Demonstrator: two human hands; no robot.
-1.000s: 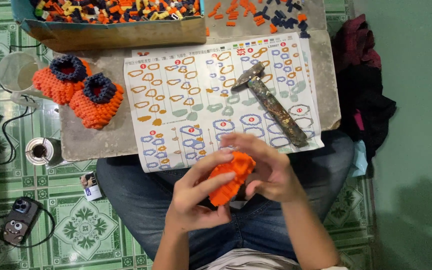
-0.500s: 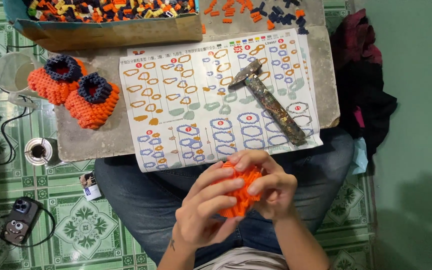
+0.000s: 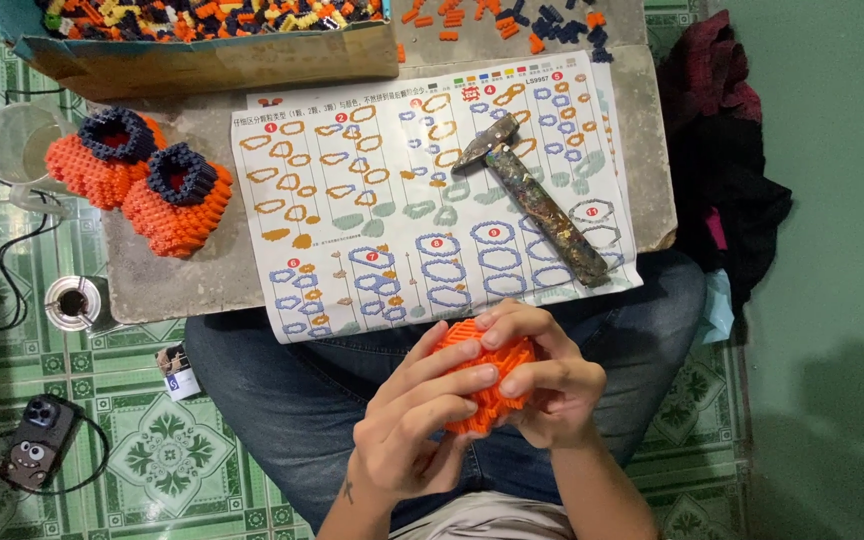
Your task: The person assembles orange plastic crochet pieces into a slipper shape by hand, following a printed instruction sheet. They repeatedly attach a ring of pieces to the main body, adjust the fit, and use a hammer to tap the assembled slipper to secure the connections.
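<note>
Both hands now wrap the orange block piece [image 3: 482, 385] over the lap: left hand [image 3: 422, 420] has swung on top, right hand [image 3: 542, 385] clamps the far side, pressing it together. Beyond, on the worktop [image 3: 652, 120], hammer [image 3: 532, 205] lies on the chart [image 3: 382, 200]; two finished shoes [image 3: 147, 180] sit left.

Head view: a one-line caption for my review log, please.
Both hands, left hand and right hand, grip an orange brick piece over the lap, below the instruction sheet and hammer.
</note>
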